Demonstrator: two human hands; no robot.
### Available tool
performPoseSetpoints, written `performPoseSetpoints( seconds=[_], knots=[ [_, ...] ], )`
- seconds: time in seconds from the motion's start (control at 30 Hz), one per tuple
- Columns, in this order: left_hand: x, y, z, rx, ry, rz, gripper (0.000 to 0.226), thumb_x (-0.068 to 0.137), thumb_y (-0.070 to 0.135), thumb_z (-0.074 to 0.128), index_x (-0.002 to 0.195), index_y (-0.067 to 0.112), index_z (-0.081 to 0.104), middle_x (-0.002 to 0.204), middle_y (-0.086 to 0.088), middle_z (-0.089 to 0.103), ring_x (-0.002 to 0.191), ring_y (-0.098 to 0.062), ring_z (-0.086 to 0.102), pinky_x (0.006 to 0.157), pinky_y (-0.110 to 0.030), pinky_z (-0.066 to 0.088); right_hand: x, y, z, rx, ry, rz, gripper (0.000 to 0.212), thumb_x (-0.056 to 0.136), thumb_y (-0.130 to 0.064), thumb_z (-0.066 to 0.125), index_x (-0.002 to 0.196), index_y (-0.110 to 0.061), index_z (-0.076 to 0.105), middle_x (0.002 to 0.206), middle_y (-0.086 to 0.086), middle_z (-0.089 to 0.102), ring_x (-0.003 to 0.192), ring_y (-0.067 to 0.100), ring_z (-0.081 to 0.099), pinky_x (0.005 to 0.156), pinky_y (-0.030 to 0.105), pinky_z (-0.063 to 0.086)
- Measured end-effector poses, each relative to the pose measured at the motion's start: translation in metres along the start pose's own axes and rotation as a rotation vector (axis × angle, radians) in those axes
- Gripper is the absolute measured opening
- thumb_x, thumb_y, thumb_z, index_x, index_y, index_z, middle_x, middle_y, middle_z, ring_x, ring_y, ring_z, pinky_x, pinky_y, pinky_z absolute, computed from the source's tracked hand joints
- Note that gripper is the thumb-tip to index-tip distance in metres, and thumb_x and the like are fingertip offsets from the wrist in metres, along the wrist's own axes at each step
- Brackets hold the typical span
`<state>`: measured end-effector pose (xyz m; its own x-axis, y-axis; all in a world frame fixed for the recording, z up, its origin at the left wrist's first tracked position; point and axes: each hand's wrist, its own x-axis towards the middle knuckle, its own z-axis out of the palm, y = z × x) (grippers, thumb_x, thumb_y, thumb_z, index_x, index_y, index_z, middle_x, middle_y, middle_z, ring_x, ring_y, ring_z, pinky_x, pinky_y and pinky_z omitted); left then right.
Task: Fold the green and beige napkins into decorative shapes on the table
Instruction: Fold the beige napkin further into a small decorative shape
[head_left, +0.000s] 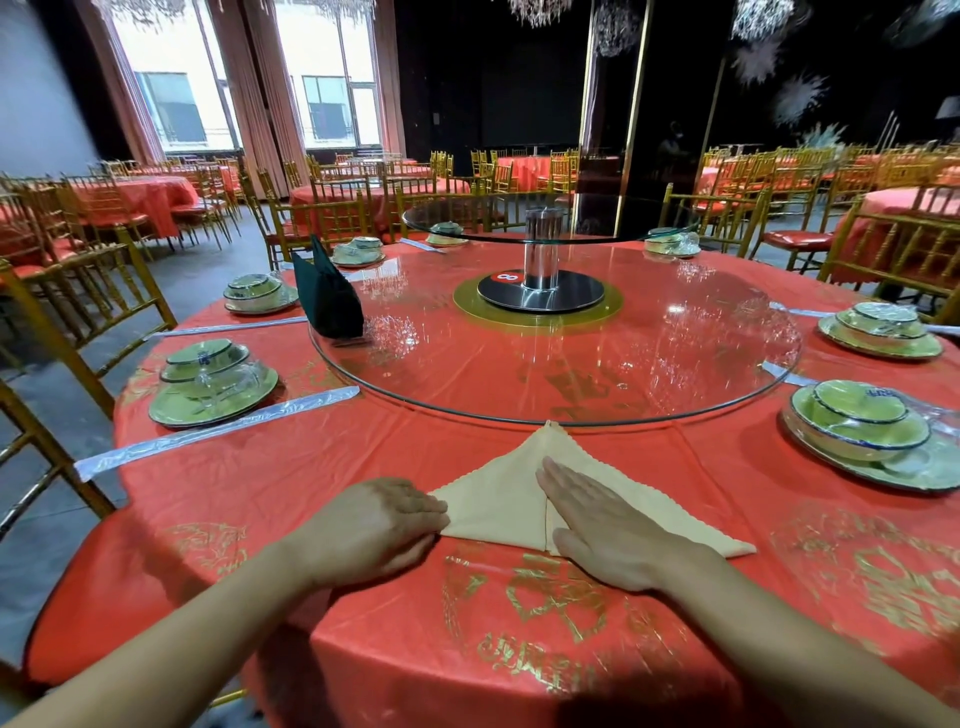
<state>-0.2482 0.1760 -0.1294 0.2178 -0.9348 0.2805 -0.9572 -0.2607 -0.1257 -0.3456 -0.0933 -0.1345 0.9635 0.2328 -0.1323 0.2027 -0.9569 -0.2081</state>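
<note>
A beige napkin (498, 499) lies flat on the red tablecloth near the front edge, folded into a triangle with its tip pointing away from me. My right hand (597, 525) presses flat on its right half, fingers straight, beside the centre seam. My left hand (374, 525) rests at the napkin's left corner, fingers bent over the edge; whether it pinches the cloth I cannot tell. A dark green napkin (327, 296) stands upright, folded into a pointed shape, on the left rim of the glass turntable (675, 353).
Wrapped green place settings (213, 382) (862, 426) and wrapped chopstick packs (208, 434) ring the round table (363, 597). A second glass disc sits on a central metal post (540, 254). Gold chairs (67, 312) surround the table; other red tables fill the hall.
</note>
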Motion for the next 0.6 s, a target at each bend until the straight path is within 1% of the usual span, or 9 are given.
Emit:
performPoseSetpoints(
  seconds=[0.07, 0.17, 0.23, 0.3, 0.33, 0.43, 0.47, 0.53, 0.6],
  knots=[
    [0.018, 0.005, -0.006, -0.035, 0.038, -0.040, 0.037, 0.097, 0.037, 0.035, 0.093, 0.020, 0.068, 0.090, 0.006, 0.071, 0.082, -0.015, 0.066, 0.083, -0.029, 0.043, 0.002, 0.001, 0.001, 0.012, 0.000, 0.001, 0.065, 0.098, -0.027, 0.025, 0.145, -0.015, -0.018, 0.153, -0.001, -0.024, 0.136, 0.000, -0.022, 0.109, 0.018, -0.014],
    [0.066, 0.022, -0.003, -0.201, 0.107, -0.110, 0.034, 0.096, 0.031, 0.041, 0.098, 0.009, 0.066, 0.095, -0.005, 0.069, 0.088, -0.019, 0.060, 0.080, -0.030, 0.046, 0.007, 0.003, 0.000, 0.069, -0.002, 0.007, 0.067, 0.096, -0.028, 0.028, 0.147, -0.016, -0.013, 0.155, -0.004, -0.018, 0.139, 0.002, -0.017, 0.110, 0.018, -0.011],
    [0.097, 0.034, 0.012, -0.253, 0.126, -0.138, 0.036, 0.092, 0.024, 0.040, 0.107, 0.002, 0.064, 0.105, -0.012, 0.067, 0.097, -0.022, 0.058, 0.086, -0.023, 0.040, 0.009, 0.003, -0.005, 0.136, 0.040, 0.006, 0.064, 0.093, -0.025, 0.031, 0.149, -0.012, 0.003, 0.157, -0.001, 0.000, 0.143, 0.006, -0.002, 0.113, 0.020, 0.001],
    [0.114, 0.038, 0.030, -0.304, 0.066, -0.244, 0.037, 0.093, 0.020, 0.038, 0.119, 0.001, 0.056, 0.119, -0.015, 0.060, 0.110, -0.029, 0.055, 0.092, -0.023, 0.033, 0.011, 0.003, -0.009, 0.245, 0.118, 0.018, 0.053, 0.093, -0.016, 0.033, 0.145, -0.011, 0.018, 0.152, 0.002, 0.022, 0.140, 0.012, 0.018, 0.111, 0.020, 0.015],
    [0.118, 0.035, 0.037, -0.318, 0.037, -0.302, 0.033, 0.093, 0.016, 0.040, 0.120, 0.002, 0.053, 0.121, -0.014, 0.058, 0.113, -0.031, 0.052, 0.092, -0.025, 0.032, 0.012, 0.004, -0.010, 0.280, 0.160, 0.029, 0.051, 0.093, -0.011, 0.033, 0.143, -0.013, 0.023, 0.148, 0.000, 0.028, 0.137, 0.012, 0.023, 0.109, 0.020, 0.019],
    [0.124, 0.028, 0.046, -0.312, 0.005, -0.351, 0.027, 0.090, 0.014, 0.041, 0.111, 0.005, 0.054, 0.112, -0.012, 0.059, 0.105, -0.030, 0.051, 0.088, -0.027, 0.031, 0.021, 0.009, -0.007, 0.240, 0.289, 0.053, 0.044, 0.091, -0.005, 0.036, 0.133, -0.017, 0.039, 0.137, -0.001, 0.043, 0.128, 0.013, 0.035, 0.102, 0.020, 0.028],
    [0.125, 0.027, 0.046, -0.285, -0.003, -0.352, 0.032, 0.089, 0.019, 0.036, 0.110, 0.004, 0.055, 0.111, -0.013, 0.059, 0.102, -0.031, 0.051, 0.088, -0.028, 0.032, 0.024, 0.010, -0.007, 0.216, 0.328, 0.066, 0.041, 0.090, -0.003, 0.037, 0.128, -0.016, 0.043, 0.131, 0.000, 0.046, 0.123, 0.015, 0.038, 0.100, 0.022, 0.030],
    [0.125, 0.027, 0.053, -0.214, 0.013, -0.338, 0.043, 0.085, 0.028, 0.027, 0.106, 0.005, 0.057, 0.106, -0.014, 0.060, 0.092, -0.033, 0.054, 0.083, -0.037, 0.043, 0.028, 0.010, -0.007, 0.125, 0.385, 0.089, 0.036, 0.087, -0.003, 0.037, 0.120, -0.014, 0.046, 0.123, 0.003, 0.046, 0.117, 0.022, 0.040, 0.098, 0.029, 0.033],
    [0.123, 0.029, 0.059, -0.159, 0.042, -0.337, 0.047, 0.085, 0.031, 0.025, 0.107, 0.006, 0.058, 0.106, -0.012, 0.060, 0.087, -0.033, 0.056, 0.076, -0.038, 0.049, 0.031, 0.010, -0.007, 0.015, 0.370, 0.075, 0.041, 0.087, -0.006, 0.035, 0.127, -0.009, 0.042, 0.134, 0.008, 0.040, 0.126, 0.027, 0.035, 0.109, 0.036, 0.027]
  ],
)
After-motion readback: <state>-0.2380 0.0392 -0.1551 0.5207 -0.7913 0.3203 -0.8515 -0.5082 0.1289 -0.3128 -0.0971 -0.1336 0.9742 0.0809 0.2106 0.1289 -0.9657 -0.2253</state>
